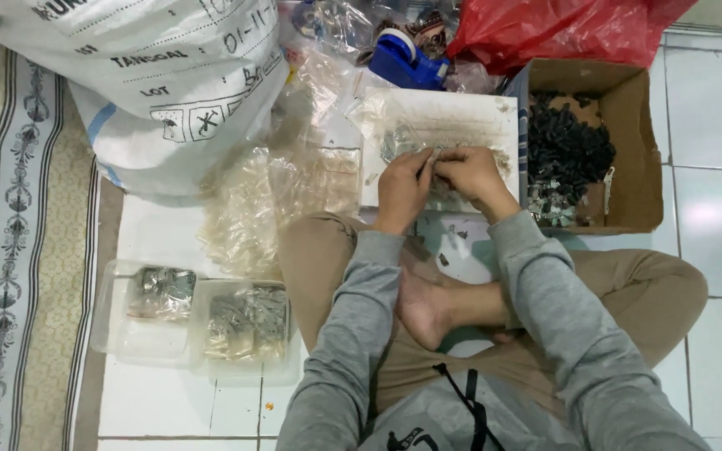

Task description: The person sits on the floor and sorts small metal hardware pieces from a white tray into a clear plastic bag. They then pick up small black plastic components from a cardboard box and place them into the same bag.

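White floor tiles are covered with clutter (a patterned rug lies alongside). Over a white board, a small clear plastic bag is pinched between the left hand and right hand, fingers curled closed on it. Just beside them, a cardboard box of black parts is seen.

Upper left: large white woven sack. Top centre: blue tape dispenser, beside a red plastic bag. Right: open cardboard box holding black parts. Centre left: heap of clear plastic bags. Lower left: two clear trays on white floor tiles. Far left: patterned rug.
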